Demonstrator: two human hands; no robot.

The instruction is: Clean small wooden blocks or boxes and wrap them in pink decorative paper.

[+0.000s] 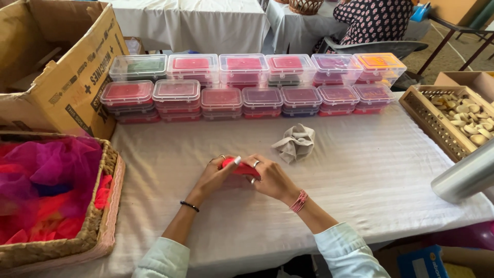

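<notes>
My left hand (pixel 215 175) and my right hand (pixel 270 177) meet at the middle of the white-clothed table (pixel 370 170). Between them they hold a small red object (pixel 240 168), pressed low against the cloth; most of it is hidden by my fingers. A crumpled grey cloth (pixel 295 143) lies just beyond my right hand. Farther back stand two rows of stacked clear plastic boxes (pixel 257 85) with red, pink, purple, green and orange contents.
A woven basket (pixel 103 216) of pink and orange netting fabric sits at the left, with an open cardboard box (pixel 62 67) behind it. A wooden tray (pixel 437 123) of pale round pieces is at the right, beside a shiny metal cylinder (pixel 465 177). A person sits at the far table.
</notes>
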